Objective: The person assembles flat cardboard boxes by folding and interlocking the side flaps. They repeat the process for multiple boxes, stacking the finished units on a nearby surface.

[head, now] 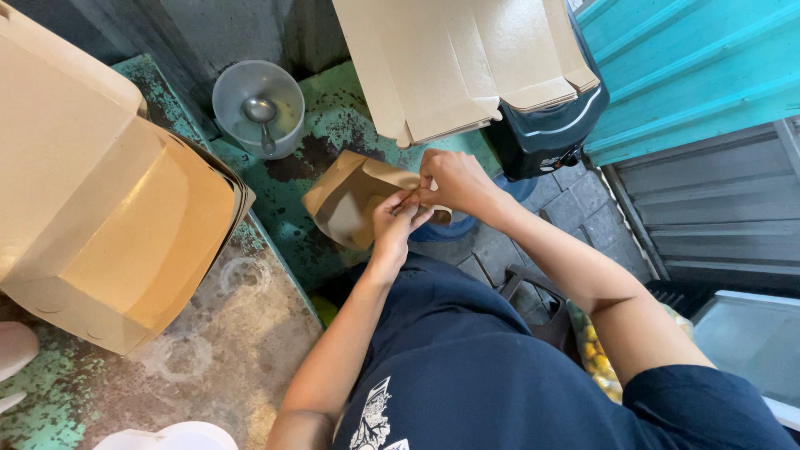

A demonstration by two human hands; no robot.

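The box (354, 200) lay on the counter (333, 117), its right edge between the left hand (398, 223) and the right hand (454, 182), which touched each other there. Behind the box to the left stood a bowl (257, 107) with a spoon (262, 115) in it. A stack of flat cartons (458, 62) lay behind the hands, resting on a bin (546, 133). Folded boxes (108, 208) were stacked at far left on the counter. A bag of fruit (596, 350) sat under the right forearm.
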